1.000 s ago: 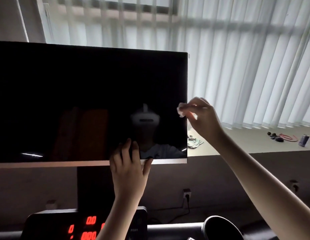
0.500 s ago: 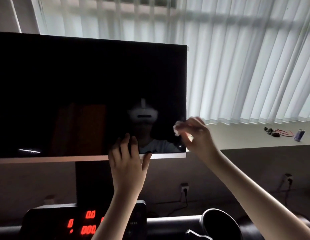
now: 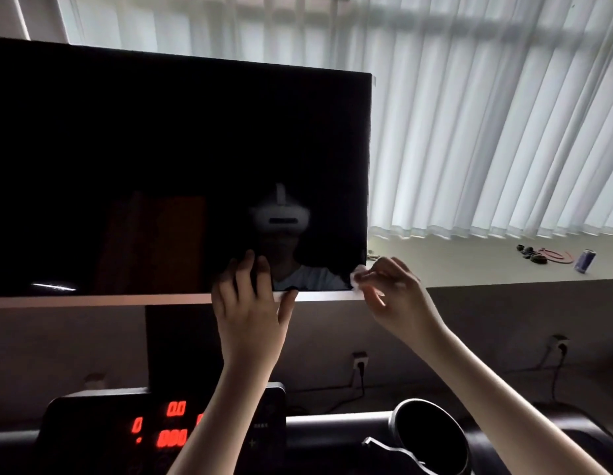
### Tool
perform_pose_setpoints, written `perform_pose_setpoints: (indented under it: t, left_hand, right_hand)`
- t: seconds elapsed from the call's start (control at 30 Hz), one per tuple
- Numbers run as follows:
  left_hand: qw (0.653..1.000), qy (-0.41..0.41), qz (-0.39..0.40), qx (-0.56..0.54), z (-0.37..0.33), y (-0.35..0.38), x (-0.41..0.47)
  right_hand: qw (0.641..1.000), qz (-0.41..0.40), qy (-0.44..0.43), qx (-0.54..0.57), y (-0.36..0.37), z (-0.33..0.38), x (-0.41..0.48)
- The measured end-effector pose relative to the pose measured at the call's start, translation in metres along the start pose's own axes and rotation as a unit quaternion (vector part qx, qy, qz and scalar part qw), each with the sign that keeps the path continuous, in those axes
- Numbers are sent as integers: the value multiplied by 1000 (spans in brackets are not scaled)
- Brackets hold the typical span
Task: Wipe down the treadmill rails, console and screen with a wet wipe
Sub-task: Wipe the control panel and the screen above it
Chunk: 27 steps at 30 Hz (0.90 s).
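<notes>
Lower now: wipe (image 3: 357, 277) at screen (image 3: 168, 159) corner

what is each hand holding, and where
Right hand pinches the bunched wet wipe by its right side; left hand holds nothing, pressing the screen's bottom edge.

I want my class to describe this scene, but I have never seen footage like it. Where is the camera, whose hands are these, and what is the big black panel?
The view comes from a camera worn on a person's head, looking forward and down at their own hands; there is no robot. The black panel is the treadmill's screen, dark, above the console with red digits. The left hand rests with straight fingers on the screen's lower edge. The right hand pinches a small white wet wipe at the screen's lower right corner. On the window ledge behind are a can and a red cord.
</notes>
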<state>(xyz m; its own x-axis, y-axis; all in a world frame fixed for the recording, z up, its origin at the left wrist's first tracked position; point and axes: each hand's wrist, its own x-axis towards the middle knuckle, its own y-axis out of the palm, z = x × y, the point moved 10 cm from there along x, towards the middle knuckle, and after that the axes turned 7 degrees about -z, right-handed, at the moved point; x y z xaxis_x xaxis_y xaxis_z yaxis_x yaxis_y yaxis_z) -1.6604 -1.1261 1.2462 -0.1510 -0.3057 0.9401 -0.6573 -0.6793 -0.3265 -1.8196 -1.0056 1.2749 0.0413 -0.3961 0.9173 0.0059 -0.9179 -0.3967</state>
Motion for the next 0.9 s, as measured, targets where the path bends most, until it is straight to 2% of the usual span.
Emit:
perform_pose_setpoints:
  t: [0.1,0.27,0.43,0.57,0.73,0.9]
  left_hand:
    - [1000,-2,1,-1,1,-1,0]
    - [1000,0,3,5,0,-1,1]
    - [1000,-1,7,-11,2,-2,1]
    - [998,8,33,-60,8,-5,0]
    - [995,-92,5,-47,51,-20,-14]
    - [990,-113,25,-80,64,-17,-26]
  right_hand:
    - [999,-27,30,0,-7,-1,-3]
    - [999,21,-32,13,7,27,-11]
    - [997,55,-40,28,23,36,-3]
    - [997,43,-62,0,6,28,-10]
    - [997,45,-63,21,18,35,-2]
    - [989,90,-105,52,38,57,6]
